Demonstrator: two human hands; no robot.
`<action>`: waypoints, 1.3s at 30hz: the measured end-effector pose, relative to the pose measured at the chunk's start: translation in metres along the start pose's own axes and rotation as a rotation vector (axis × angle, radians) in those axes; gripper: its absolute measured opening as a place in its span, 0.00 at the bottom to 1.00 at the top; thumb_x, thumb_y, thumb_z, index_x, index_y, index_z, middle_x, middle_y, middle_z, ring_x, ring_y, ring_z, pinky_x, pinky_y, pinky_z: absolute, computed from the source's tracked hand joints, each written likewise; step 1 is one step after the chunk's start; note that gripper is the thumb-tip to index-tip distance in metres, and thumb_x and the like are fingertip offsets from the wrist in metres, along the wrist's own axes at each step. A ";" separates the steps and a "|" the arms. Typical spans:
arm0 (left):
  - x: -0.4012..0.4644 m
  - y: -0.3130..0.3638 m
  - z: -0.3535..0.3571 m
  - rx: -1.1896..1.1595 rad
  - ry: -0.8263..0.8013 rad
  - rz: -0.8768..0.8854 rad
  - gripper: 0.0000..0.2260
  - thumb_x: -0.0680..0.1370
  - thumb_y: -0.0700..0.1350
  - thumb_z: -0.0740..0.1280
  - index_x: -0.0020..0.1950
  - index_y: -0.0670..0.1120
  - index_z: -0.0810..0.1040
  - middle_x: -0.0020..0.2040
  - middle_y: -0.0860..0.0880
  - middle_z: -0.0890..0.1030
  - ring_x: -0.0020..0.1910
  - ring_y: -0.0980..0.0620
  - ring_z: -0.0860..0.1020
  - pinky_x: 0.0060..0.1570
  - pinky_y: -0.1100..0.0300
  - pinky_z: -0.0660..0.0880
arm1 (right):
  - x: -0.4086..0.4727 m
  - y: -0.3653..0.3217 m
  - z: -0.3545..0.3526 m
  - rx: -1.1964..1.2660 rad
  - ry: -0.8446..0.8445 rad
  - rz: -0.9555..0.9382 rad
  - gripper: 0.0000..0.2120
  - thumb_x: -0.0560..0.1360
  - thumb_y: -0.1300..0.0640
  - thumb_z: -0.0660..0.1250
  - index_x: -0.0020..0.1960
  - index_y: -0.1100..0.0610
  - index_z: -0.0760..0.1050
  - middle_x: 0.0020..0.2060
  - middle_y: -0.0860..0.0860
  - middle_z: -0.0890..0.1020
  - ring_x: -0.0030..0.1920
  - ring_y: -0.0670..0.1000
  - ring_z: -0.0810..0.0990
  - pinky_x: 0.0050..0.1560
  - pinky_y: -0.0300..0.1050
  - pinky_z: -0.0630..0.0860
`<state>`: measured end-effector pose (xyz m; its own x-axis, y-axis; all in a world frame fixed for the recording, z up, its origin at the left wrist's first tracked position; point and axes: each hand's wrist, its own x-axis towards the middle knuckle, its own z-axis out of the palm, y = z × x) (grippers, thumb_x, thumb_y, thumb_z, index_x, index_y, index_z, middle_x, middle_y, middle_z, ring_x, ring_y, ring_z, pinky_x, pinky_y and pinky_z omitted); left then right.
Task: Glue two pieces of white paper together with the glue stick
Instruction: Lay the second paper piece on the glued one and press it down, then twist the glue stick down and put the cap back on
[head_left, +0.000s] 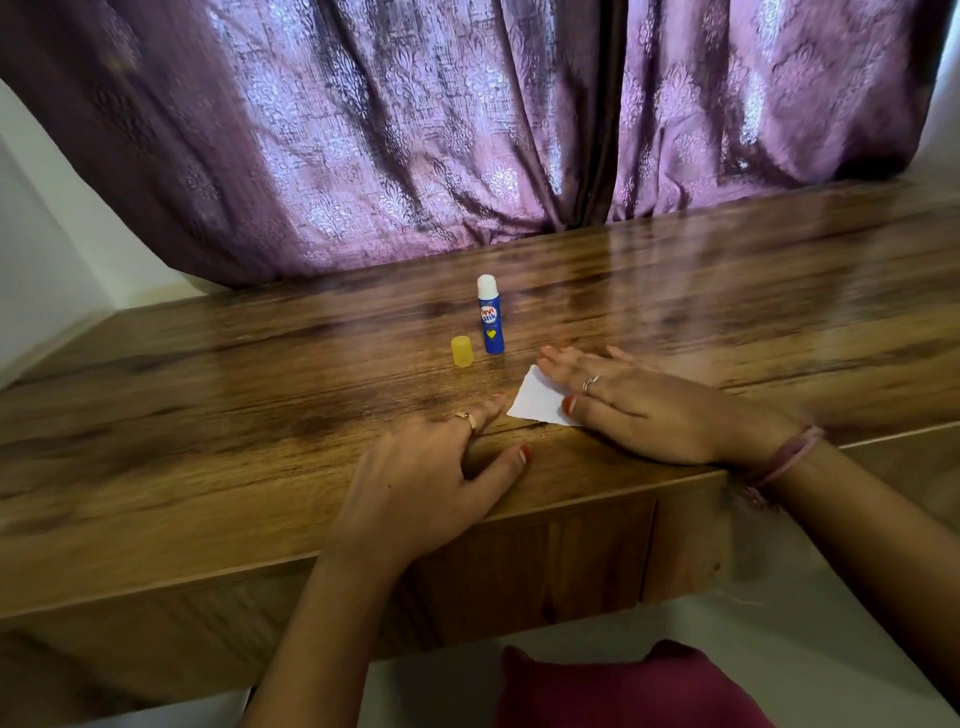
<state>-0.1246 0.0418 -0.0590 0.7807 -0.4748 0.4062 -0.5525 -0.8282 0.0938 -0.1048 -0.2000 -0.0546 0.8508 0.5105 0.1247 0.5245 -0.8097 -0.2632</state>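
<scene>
A small white paper (537, 399) lies flat on the wooden table (208, 415) near its front edge. My right hand (644, 402) rests flat on the paper's right part, fingers spread, hiding most of it. Whether one or two sheets lie there cannot be told. My left hand (436, 478) lies on the table just left of the paper, fingers apart, holding nothing. Behind them a blue glue stick (491, 317) stands upright and uncapped, white glue showing at its top. Its yellow cap (462, 351) stands on the table to its left.
Purple patterned curtains (467, 130) hang right behind the table's far edge. The table's front edge runs under my wrists, with a drawer front (530, 566) below. A dark red cloth (623, 691) shows at the bottom.
</scene>
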 end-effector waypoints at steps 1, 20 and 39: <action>0.000 0.000 0.000 -0.001 0.004 -0.014 0.31 0.71 0.72 0.45 0.72 0.63 0.60 0.30 0.61 0.66 0.31 0.63 0.67 0.28 0.64 0.59 | 0.000 -0.001 0.001 -0.075 -0.060 0.012 0.26 0.81 0.45 0.46 0.77 0.48 0.46 0.77 0.42 0.47 0.74 0.37 0.43 0.73 0.40 0.38; 0.024 -0.029 -0.004 -0.504 -0.125 -0.213 0.17 0.73 0.56 0.69 0.60 0.53 0.74 0.27 0.57 0.72 0.26 0.62 0.69 0.31 0.61 0.66 | 0.010 0.017 -0.013 -0.163 -0.144 0.268 0.28 0.81 0.44 0.43 0.78 0.52 0.41 0.78 0.49 0.45 0.77 0.45 0.43 0.75 0.52 0.38; 0.110 -0.082 -0.011 -0.763 -0.217 -0.411 0.21 0.70 0.47 0.75 0.58 0.44 0.72 0.43 0.46 0.78 0.33 0.55 0.72 0.27 0.63 0.65 | 0.044 0.018 -0.061 -0.060 -0.023 0.171 0.27 0.79 0.49 0.60 0.75 0.53 0.59 0.73 0.48 0.67 0.71 0.50 0.67 0.74 0.57 0.54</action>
<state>0.0035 0.0603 -0.0115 0.9551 -0.2944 0.0335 -0.2004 -0.5587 0.8048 -0.0560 -0.2095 0.0051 0.9272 0.3695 0.0611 0.3736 -0.9009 -0.2209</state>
